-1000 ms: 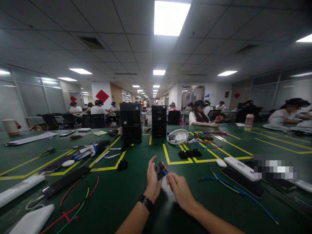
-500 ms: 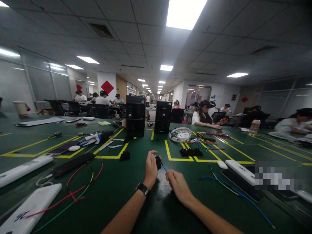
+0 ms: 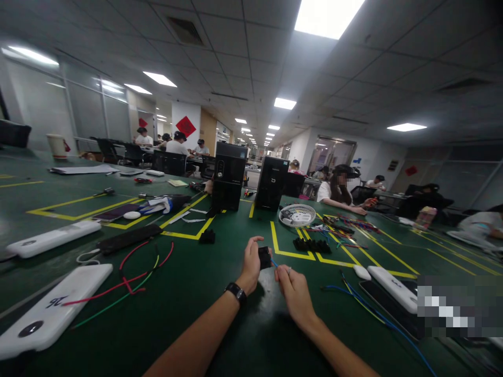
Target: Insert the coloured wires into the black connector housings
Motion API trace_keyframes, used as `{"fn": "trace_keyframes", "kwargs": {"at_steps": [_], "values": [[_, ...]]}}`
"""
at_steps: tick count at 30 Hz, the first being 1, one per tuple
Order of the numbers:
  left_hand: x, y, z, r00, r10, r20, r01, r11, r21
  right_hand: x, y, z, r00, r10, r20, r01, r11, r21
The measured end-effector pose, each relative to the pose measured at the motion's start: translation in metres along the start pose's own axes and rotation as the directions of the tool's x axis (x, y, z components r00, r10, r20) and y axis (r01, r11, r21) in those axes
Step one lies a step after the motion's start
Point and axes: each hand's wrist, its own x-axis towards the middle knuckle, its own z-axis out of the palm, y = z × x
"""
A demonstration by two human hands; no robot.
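In the middle of the green table, my left hand is closed around a small black terminal block. My right hand pinches a thin blue wire just to the right of it. The wire's far end reaches the block; whether it is seated inside cannot be made out. A similar black block lies beyond my left hand, and a row of black blocks lies beyond my right. Loose blue wires rest to the right, red wires and a green wire to the left.
Two black computer towers stand at the back, beside a white fan grille and a heap of coloured wires. White power banks lie left, a phone right. A co-worker sits across at the right.
The view has tilted and shifted, so the table appears slanted. Both hands keep their grips close together, and the black block shows slightly more of its face.
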Motion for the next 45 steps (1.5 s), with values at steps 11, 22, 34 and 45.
{"fn": "trace_keyframes", "kwargs": {"at_steps": [11,22,34,45], "values": [[0.0,0.0,-0.008,0.999,0.036,0.029,-0.035,0.999,-0.02,0.003,-0.001,0.001,0.998,-0.023,0.051,0.027,0.997,-0.071],[-0.001,0.001,-0.004,0.991,-0.127,0.037,0.132,0.96,-0.248,0.007,0.002,-0.002,0.977,-0.116,0.181,0.167,0.94,-0.297],[-0.008,0.005,0.0,0.997,-0.077,-0.018,0.073,0.987,-0.145,0.001,-0.003,0.001,0.969,-0.162,0.188,0.215,0.924,-0.316],[-0.006,0.003,-0.003,0.974,0.213,-0.078,-0.196,0.963,0.184,0.0,-0.006,0.017,0.99,-0.139,0.033,0.143,0.964,-0.225]]}}
